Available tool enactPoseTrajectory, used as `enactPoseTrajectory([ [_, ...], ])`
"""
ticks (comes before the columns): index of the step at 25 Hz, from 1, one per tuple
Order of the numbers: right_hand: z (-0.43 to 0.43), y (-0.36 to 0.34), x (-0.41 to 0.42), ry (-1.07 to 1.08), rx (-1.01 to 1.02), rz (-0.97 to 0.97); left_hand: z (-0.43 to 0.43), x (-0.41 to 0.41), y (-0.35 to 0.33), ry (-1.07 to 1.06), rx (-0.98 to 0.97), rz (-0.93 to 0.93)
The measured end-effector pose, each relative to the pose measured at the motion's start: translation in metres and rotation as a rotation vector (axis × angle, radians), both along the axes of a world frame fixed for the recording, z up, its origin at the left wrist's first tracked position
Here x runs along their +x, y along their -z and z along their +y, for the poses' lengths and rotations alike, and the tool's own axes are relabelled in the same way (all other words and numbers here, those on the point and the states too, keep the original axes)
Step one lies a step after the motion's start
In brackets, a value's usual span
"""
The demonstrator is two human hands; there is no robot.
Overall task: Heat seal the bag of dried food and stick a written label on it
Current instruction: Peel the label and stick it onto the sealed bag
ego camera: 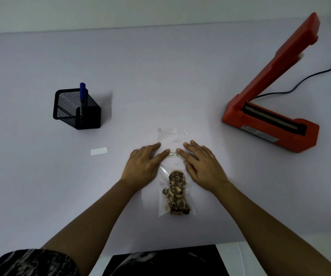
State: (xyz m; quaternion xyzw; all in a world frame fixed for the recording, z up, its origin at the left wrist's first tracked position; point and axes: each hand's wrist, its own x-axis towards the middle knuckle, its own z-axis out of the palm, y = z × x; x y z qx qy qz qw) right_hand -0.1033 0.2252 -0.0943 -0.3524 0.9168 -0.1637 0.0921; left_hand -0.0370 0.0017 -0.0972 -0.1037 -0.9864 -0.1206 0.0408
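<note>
Left hand (142,166) and right hand (202,166), fingers straight and spread, press flat on the bag (172,139) lying between them, long axis pointing away from the person; fingertips flank the label (174,154), apparently stuck across it; heat sealer (270,120) stands well apart, nearer the right hand.

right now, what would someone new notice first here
The left hand and right hand lie flat on a clear bag of dried food mid-table, flanking its label. Far right sits an orange heat sealer, arm raised; left, a black mesh holder with a blue marker.
</note>
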Motion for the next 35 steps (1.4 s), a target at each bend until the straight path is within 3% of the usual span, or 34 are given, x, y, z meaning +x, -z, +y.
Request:
enactPoseTrajectory([
  [35, -0.0012, -0.002, -0.0004, -0.029, 0.072, 0.037, 0.0, 0.0008, 0.0018, 0.021, -0.091, -0.048],
])
